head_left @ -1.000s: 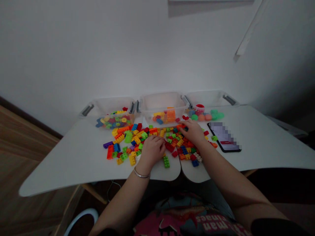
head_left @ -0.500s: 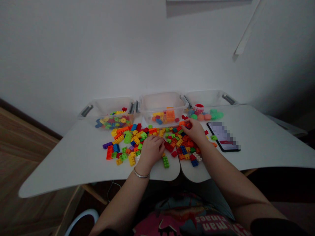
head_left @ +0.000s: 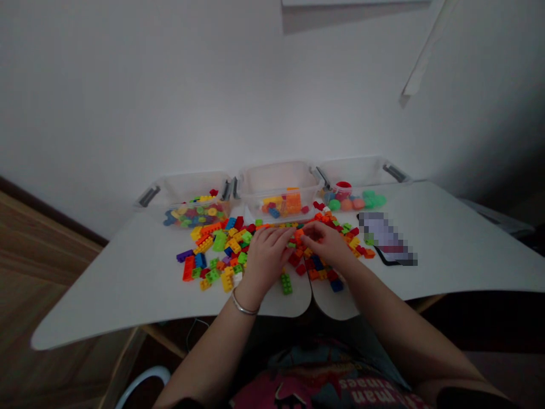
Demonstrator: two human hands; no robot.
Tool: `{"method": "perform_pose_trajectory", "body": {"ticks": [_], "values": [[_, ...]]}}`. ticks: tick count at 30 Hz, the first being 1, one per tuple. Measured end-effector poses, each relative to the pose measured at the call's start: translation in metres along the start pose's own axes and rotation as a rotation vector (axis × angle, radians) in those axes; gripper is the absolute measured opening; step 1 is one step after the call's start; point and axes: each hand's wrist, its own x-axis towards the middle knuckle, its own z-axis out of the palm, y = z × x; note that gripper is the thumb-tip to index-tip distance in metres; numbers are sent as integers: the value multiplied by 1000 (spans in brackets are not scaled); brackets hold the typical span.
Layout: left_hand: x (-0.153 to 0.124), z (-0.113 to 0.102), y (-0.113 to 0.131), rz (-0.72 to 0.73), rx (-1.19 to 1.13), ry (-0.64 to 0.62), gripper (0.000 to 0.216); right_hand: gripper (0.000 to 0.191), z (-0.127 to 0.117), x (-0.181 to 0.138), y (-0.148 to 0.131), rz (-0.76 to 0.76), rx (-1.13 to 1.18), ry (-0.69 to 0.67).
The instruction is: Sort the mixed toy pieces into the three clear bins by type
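My left hand (head_left: pixel 269 255), with a bangle at the wrist, hovers over the middle of a spread of coloured toy building bricks. Its fingers bend toward the right hand, and what lies between them is hidden. Facing it, my right hand (head_left: pixel 322 241) pinches a small orange building brick (head_left: pixel 299 236) between thumb and fingers. The fingertips of both hands are close together. Under and around them lie loose bricks in many colours, among them a green brick (head_left: pixel 286 284) near the table's front edge and a purple brick (head_left: pixel 184 255) at the far left of the pile.
Along the wall stand three clear bins: the left bin (head_left: pixel 191 199) with mixed small pieces, the middle bin (head_left: pixel 279 190) with bricks, the right bin (head_left: pixel 361 182) with round and green pieces. A phone (head_left: pixel 385 236) lies right of the pile on the white table (head_left: pixel 451 238).
My right hand has come back from the far side of the pile toward my left hand, with an orange brick in its fingers. My left hand's fingers have stretched toward it.
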Motion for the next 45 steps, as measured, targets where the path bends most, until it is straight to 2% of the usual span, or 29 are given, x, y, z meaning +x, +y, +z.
{"method": "perform_pose_trajectory", "body": {"ticks": [3,6,9,12,15,18,21,25,30,37,45], "values": [[8,-1,4,72,-23,-32,41,20,7,-5,-5,-9,30,-25],[12,1,4,96,-48,-24,35,18,7,-7,-3,-35,-3,-22],[15,0,1,38,-88,-1,29,20,2,-12,3,-118,-219,46],[27,-11,-7,-72,-117,57,30,20,-4,-18,11,-195,-431,117],[51,-26,-24,-173,-112,179,29,22,-7,-20,21,-247,-541,162],[80,-38,-49,-269,-108,287,28,23,-7,-18,27,-245,-546,174],[104,-42,-74,-363,-97,307,30,21,-5,-15,29,-215,-529,166],[124,-41,-93,-475,-44,187,35,21,-5,-13,30,-172,-519,152],[142,-43,-94,-548,164,-21,36,20,-3,-13,31,-148,-531,142],[152,-37,-103,-544,355,-255,38,18,-3,-14,33,-183,-522,156],[159,-34,-98,-455,416,-369,33,16,-3,-14,33,-177,-528,156]]}}
